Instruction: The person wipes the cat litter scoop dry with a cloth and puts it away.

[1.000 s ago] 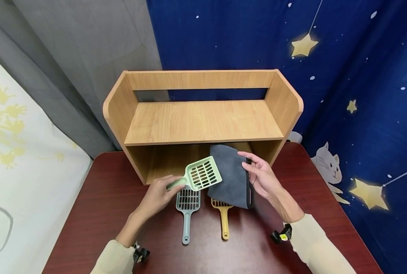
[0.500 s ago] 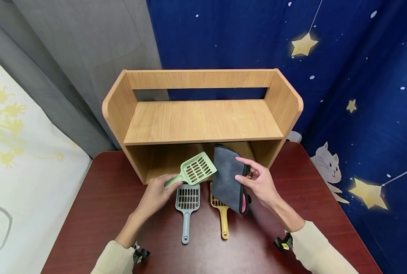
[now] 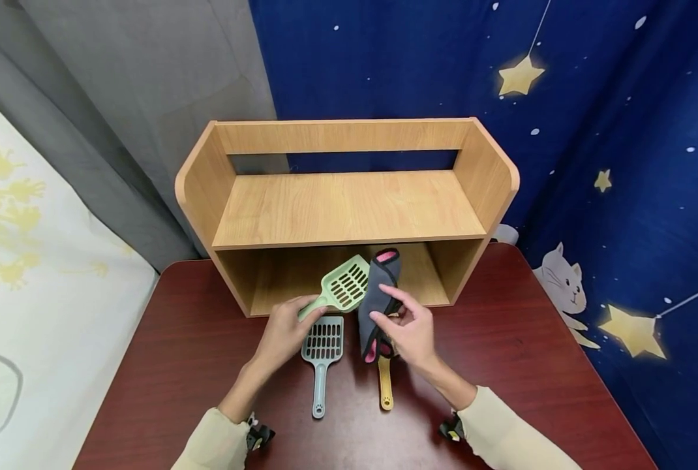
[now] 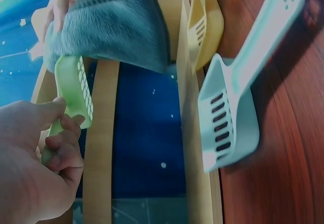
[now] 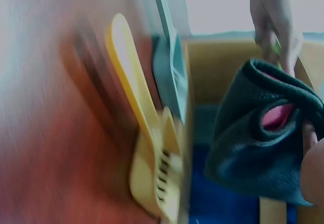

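My left hand (image 3: 284,331) pinches the handle of a pale green litter scoop (image 3: 344,284), whose slotted head points up and right. In my right hand (image 3: 412,329) is a dark grey cloth (image 3: 372,305) with black edging, folded over so its pink inner side shows at the ends. The cloth meets the right edge of the green scoop's head; whether it touches is hard to tell. Below lies a blue-grey litter scoop (image 3: 323,343), handle toward me. A yellow litter scoop (image 5: 152,133) lies to its right, its head mostly hidden by cloth and hand in the head view.
A two-level wooden shelf (image 3: 349,209) stands at the back of the dark red table (image 3: 208,365). Both lying scoops sit just in front of its lower opening. A grey curtain (image 3: 137,98) and a blue star-patterned curtain (image 3: 384,59) hang behind.
My right hand has moved left with the cloth, which is now folded narrower and shows more pink. My left hand has shifted slightly right with the green scoop. The lying scoops stay put.
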`<state>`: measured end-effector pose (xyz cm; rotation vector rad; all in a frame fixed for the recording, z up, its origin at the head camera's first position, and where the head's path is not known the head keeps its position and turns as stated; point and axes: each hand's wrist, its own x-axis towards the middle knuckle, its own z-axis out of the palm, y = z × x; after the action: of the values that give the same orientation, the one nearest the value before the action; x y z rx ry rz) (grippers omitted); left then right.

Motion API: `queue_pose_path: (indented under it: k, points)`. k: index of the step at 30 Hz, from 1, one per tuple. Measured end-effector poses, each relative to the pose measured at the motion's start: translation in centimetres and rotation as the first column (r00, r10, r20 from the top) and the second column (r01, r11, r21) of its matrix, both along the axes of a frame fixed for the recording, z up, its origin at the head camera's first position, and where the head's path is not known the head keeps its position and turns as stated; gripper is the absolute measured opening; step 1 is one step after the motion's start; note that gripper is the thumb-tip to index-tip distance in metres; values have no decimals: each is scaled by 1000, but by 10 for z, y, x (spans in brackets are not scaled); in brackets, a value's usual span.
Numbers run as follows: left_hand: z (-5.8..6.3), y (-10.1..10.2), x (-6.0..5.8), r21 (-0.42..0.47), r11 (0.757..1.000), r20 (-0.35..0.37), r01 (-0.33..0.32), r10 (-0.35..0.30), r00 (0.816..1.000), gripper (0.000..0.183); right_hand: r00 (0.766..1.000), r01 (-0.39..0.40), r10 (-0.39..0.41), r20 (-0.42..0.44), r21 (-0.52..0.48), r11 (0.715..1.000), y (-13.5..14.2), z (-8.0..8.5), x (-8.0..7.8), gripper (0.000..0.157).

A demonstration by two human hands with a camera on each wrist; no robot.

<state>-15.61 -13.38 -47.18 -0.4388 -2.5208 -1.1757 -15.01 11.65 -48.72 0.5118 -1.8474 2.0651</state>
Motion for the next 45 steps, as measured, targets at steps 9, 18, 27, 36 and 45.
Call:
queue_pose_path:
  k: [9,18,27,36,45]
  points:
    - [3,11,0,-2,1000,-18,9,-9,1000,27,992,-63,66,-111,37,997,-28,-12,15,50]
    - [-1,6,4,-15,1000,-13,27,-27,1000,28,995,90,-87,-47,58,994,5,-10,-1,50]
    - [-2,0,6,-21,1000,-42,21,-22,999,27,991,117,-117,-62,9,993,27,4,-23,51]
    - [-1,9,2,6,1000,-10,-16,16,1000,27,1000,7,-5,-26,51,999,-15,-5,2,46]
    - [1,10,3,6,999,-4,-32,32,999,28,995,-3,12,-104,83,997,-24,-4,2,42]
